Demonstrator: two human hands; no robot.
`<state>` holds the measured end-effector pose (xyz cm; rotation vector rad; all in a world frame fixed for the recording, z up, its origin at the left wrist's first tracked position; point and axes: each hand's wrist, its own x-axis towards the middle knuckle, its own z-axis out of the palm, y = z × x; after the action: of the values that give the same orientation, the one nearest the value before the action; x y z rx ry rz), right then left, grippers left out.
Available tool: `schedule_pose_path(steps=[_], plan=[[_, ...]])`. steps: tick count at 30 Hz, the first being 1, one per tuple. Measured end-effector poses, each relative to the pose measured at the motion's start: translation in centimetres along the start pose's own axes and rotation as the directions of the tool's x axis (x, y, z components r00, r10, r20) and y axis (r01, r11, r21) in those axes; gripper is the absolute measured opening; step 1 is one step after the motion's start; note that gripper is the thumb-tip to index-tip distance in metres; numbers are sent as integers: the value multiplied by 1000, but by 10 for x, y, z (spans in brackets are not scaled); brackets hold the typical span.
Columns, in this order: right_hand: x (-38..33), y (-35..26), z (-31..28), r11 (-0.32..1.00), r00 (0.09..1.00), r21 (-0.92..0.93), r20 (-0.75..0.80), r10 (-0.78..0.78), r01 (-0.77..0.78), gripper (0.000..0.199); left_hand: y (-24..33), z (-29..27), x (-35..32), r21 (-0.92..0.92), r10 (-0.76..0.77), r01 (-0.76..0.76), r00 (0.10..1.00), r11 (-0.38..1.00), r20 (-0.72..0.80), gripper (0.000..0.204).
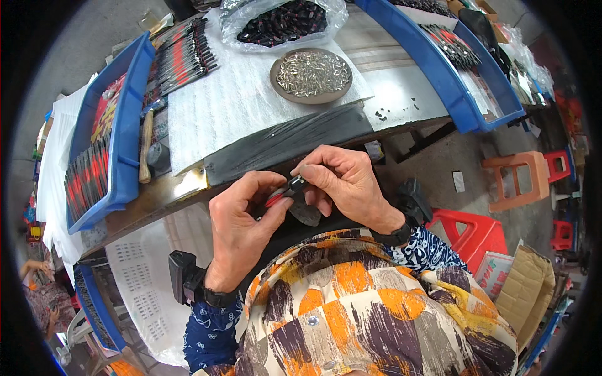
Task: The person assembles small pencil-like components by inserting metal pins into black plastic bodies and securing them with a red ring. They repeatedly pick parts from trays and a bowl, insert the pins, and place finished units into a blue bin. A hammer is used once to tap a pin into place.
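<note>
Pinching a small black-and-red part (287, 190) between them, both hands meet just in front of the table's near edge, above the person's patterned sleeve and lap. The left hand (241, 222) is curled nearly closed, its thumb and forefinger clamped on the red end of the part, the remaining fingers folded in beneath. The right hand (343, 182) is likewise bent tight, with its fingertips (305, 170) pressing on the black end of the same part from above; whether it also grips some smaller piece there is too small to tell. A dark rounded object (305, 213) sits just under the two hands, touching or nearly touching the right hand's lower fingers (its kind cannot be made out). Each wrist carries a black strapped device. Beyond the hands lies a long black strip (295, 141) along the edge of the table (401, 94), then a white foam sheet (232, 100) bearing a round dish (311, 76) heaped with small silvery metal pieces and a clear bag (282, 22) of dark parts. A blue tray (128, 125) at the left holds rows of red-and-black items, with a wooden-handled hammer (145, 147) just beside it; another blue tray (451, 81) stands at the right.
</note>
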<state>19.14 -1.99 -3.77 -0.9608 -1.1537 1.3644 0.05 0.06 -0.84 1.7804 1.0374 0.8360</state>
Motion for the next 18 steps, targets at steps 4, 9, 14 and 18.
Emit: schedule_pose_path(steps=[4,9,14,18], plan=[[0,-7,-2,999,999,-9,-18,38,-38,17,8,-14,2,261,112,-97,993,961,-43,21],[2,-21,-16,996,998,-82,-51,-27,23,15,26,-72,13,429,187,-119,975,895,-120,22],[1,-32,-36,981,993,-178,-78,-88,73,13,45,-145,15,399,55,43,972,916,-230,22],[-1,-40,-52,965,985,-235,-100,-140,113,12,49,-184,15,450,-46,195,946,872,-321,22]])
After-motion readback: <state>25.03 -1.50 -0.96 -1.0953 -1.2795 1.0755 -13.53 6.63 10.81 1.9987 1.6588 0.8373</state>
